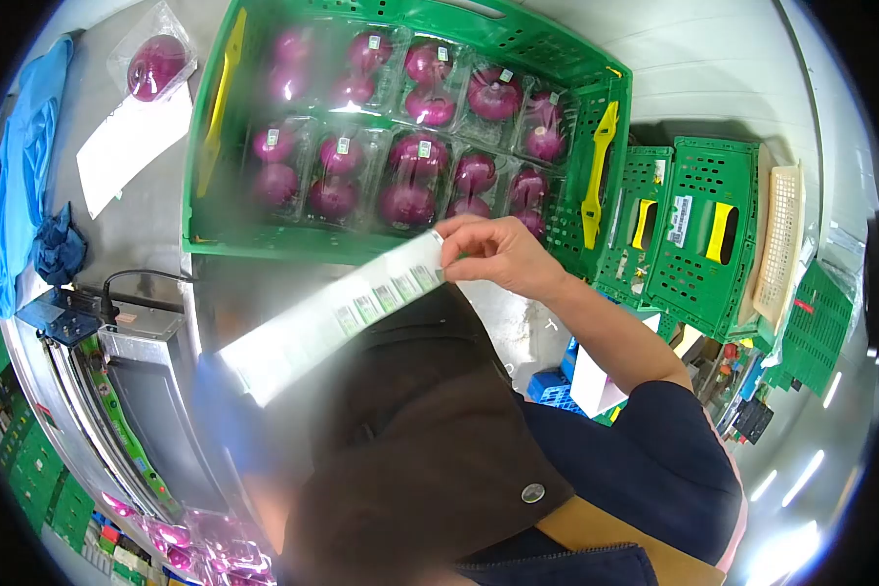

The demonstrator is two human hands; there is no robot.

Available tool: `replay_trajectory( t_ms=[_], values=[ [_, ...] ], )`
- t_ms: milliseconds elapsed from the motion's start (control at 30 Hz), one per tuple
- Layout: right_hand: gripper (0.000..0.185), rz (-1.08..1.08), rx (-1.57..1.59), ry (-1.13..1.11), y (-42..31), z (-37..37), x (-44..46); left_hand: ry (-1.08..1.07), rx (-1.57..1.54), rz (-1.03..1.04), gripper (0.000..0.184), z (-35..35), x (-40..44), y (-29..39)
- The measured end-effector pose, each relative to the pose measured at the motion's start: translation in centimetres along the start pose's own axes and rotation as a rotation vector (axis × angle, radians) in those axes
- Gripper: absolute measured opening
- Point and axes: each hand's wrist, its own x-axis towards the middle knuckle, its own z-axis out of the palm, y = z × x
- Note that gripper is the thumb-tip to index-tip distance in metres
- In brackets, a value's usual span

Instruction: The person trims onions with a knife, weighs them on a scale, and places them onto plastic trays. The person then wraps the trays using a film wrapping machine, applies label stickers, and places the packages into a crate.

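Note:
Between thumb and fingertips, my right hand (503,256) pinches the upper end of a long white label strip (313,327). Several small green-and-black barcode labels show along the strip's right half. At its lower end is my left hand (227,402), a blue blur that looks gloved; its fingers cannot be made out. Just above the strip stands a green crate (293,248) holding two rows of clear plastic packs of red onions (407,200). Small white labels show on many of these packs. My right hand is close to the crate's near edge, in front of the onions.
At upper left, a bagged red onion (156,66) lies by a white sheet (132,146) on the metal table. Blue plastic (29,166) hangs at far left, above a metal machine (146,381). Stacked green crates (703,234) stand right; more onion packs (210,542) lie lower left.

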Motion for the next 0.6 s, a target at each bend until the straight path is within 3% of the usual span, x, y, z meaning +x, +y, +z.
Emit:
replay_trajectory(
  t_ms=[33, 67, 100, 167, 200, 267, 300, 400, 467, 500, 600],
  values=[
    [0.013, -0.104, -0.083, 0.037, 0.3, -0.4, 0.0, -0.010, 0.042, 0.044, 0.026, -0.3, 0.4, -0.6],
    [0.013, 0.013, 0.202, 0.130, -0.1, -1.3, 0.1, -0.020, 0.083, 0.088, 0.026, -0.4, 0.6, -1.0],
    [0.005, -0.007, 0.355, 0.302, -0.2, -2.2, 0.5, -0.004, 0.064, 0.099, 0.026, -0.3, 0.6, -1.4],
    [0.004, 0.082, 0.436, 0.529, 1.2, -6.7, 1.3, -0.016, -0.008, 0.078, 0.026, -0.2, 0.5, -1.5],
    [0.011, 0.144, 0.112, 0.619, 1.7, -8.1, 1.9, -0.042, -0.062, 0.045, 0.027, -0.1, 0.5, -1.4],
    [0.019, 0.172, -0.128, 0.582, 4.0, -10.9, 3.7, -0.165, -0.235, -0.116, 0.027, -0.1, 0.3, -0.3],
    [0.023, 0.188, -0.242, 0.558, 5.5, -12.0, 4.6, -0.108, -0.168, -0.089, 0.027, 0.1, 0.1, -0.5],
    [0.034, -0.018, -0.675, 0.443, 9.0, -13.7, 6.8, -0.007, -0.024, -0.073, 0.026, 0.8, -0.8, 0.1],
    [0.042, -0.154, -0.944, 0.575, 10.1, -14.3, 6.8, -0.022, -0.015, -0.161, 0.026, 0.8, -1.3, 1.4],
    [0.045, -0.224, -1.079, 0.639, 10.4, -14.4, 6.8, -0.028, -0.006, -0.106, 0.026, 0.5, -1.1, 0.7],
    [0.054, 0.037, -1.129, 0.728, 8.8, -13.1, 6.4, -0.038, 0.012, 0.002, 0.026, -0.1, -0.5, -1.6]
  ],
)
